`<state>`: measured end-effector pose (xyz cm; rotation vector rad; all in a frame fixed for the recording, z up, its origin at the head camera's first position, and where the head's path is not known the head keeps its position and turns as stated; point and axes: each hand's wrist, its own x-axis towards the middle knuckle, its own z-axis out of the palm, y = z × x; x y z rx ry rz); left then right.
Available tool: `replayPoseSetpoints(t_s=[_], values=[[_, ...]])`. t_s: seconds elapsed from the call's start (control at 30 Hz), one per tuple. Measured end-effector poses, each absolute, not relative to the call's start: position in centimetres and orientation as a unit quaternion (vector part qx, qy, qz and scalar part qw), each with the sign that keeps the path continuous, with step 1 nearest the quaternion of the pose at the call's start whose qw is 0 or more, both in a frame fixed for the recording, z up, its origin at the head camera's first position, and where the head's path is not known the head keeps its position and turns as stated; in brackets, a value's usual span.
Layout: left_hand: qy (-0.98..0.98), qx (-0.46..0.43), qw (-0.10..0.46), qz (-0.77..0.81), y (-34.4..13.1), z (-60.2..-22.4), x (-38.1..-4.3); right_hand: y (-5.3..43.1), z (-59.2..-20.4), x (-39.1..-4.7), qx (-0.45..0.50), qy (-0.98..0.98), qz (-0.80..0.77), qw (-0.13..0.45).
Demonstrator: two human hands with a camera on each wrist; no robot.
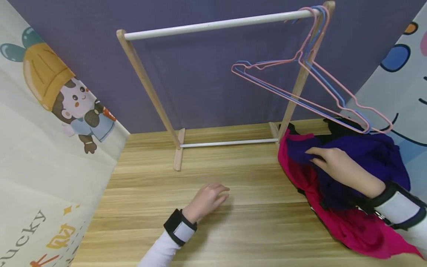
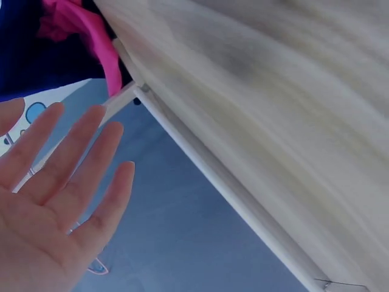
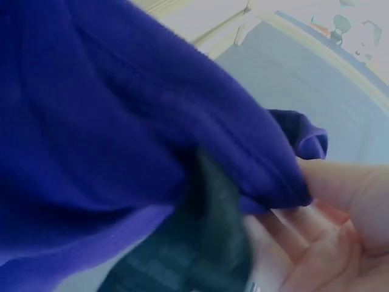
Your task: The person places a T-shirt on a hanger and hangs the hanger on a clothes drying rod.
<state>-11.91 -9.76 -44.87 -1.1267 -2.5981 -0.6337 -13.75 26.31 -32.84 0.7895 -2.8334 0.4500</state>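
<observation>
Over the pile of clothes at the right, my right hand (image 1: 340, 167) pinches the edge of a purple garment (image 1: 371, 155). The right wrist view shows the purple cloth (image 3: 231, 134) between thumb and fingers, with a dark strip of fabric (image 3: 194, 237) hanging beside it. A bright pink garment (image 1: 363, 230) lies spread under and around the purple one. My left hand (image 1: 205, 200) hovers over the wooden floor in front of the rack, holding nothing. Its fingers (image 2: 76, 152) are spread and nearly straight in the left wrist view.
A small clothes rack with a white top rail (image 1: 213, 25) and wooden posts stands against the grey-blue back wall. Pink hangers and a blue hanger (image 1: 337, 95) hang together at its right end, above the clothes. Cartoon-printed panels (image 1: 76, 155) stand on both sides.
</observation>
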Motion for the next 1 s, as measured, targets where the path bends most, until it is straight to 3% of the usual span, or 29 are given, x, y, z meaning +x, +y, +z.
replayPoseSetpoints(t_s=[0.2,0.83,1.0], values=[[-0.884,-0.394,0.124,-0.220,-9.3,-43.9,-12.2,25.5,-31.6,-14.3,0.266,-0.950,0.159,0.045],[-0.836,-0.404,0.163,-0.334,-6.3,-39.5,-14.2,21.7,-28.9,-15.0,0.319,-0.920,0.222,0.047],[-0.813,-0.405,0.177,-0.380,-4.9,-37.7,-15.2,20.1,-28.1,-14.9,0.319,-0.915,0.249,0.010]])
